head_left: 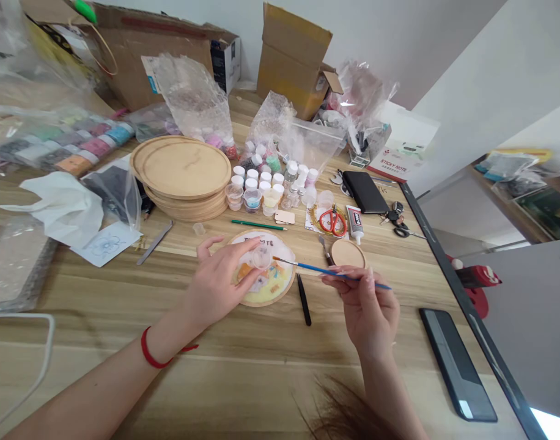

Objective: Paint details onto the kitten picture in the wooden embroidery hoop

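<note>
Between the thumb and fingers of my left hand (220, 278) is a small clear plastic cup (261, 257), held over a round wooden plaque (280, 292) with lettering and a coloured picture on it. My right hand (369, 305) grips a thin blue paintbrush (323, 269), its bristles pointing left, close beside the cup's rim. What the cup contains is too small to make out. Black tweezers (304, 299) lie just right of the plaque, and a green pencil (258, 225) lies behind it. My left fingers partly cover the plaque.
Stacked round wooden trays (181, 168) stand at the back left, beside several white-lidded jars (251, 183). Red-handled scissors (332, 221), a glue tube (354, 223) and a small wooden disc (348, 253) lie behind my right hand. A phone (458, 363) rests near the right edge.
</note>
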The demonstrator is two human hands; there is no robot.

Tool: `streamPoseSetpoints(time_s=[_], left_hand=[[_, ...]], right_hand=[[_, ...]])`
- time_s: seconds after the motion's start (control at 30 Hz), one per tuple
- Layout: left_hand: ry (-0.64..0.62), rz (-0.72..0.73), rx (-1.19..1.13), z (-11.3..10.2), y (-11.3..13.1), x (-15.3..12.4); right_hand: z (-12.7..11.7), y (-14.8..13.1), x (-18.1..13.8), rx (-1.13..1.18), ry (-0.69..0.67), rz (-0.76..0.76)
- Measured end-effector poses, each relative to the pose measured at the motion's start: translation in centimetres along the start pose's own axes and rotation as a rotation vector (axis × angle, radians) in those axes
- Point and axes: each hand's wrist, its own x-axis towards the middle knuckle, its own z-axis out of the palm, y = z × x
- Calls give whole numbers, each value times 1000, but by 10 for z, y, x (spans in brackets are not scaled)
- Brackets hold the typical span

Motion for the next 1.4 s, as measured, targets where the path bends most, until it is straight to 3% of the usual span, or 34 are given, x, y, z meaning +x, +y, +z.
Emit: streamPoseSetpoints(time_s=[0.13, 0.23, 0.33, 0.5, 0.57, 0.7, 0.93, 1.03, 1.4], left_hand=[[10, 40, -23, 0, 6, -1], [16, 59, -23, 0, 7, -2], [3, 99, -30, -1, 7, -2], [26, 112, -30, -3, 10, -2], [11, 76, -17, -3, 9, -1], [49, 2, 27, -1, 4, -1], [119, -95, 61, -2, -7, 3], [143, -124, 74, -3, -9, 4], [115, -136, 80, -4, -10, 3]], right_hand=[[23, -9, -15, -255, -51, -224], [33, -15, -20, -382, -74, -248], [32, -13, -16, -345, -72, -130], [25, 4, 1, 13, -16, 288], [24, 10, 5, 104, 0, 380], [17, 11, 9, 157, 44, 378], [-26, 8, 17, 128, 111, 315], [-38, 10, 21, 66, 79, 329], [-38, 18, 22, -46, 21, 402]])
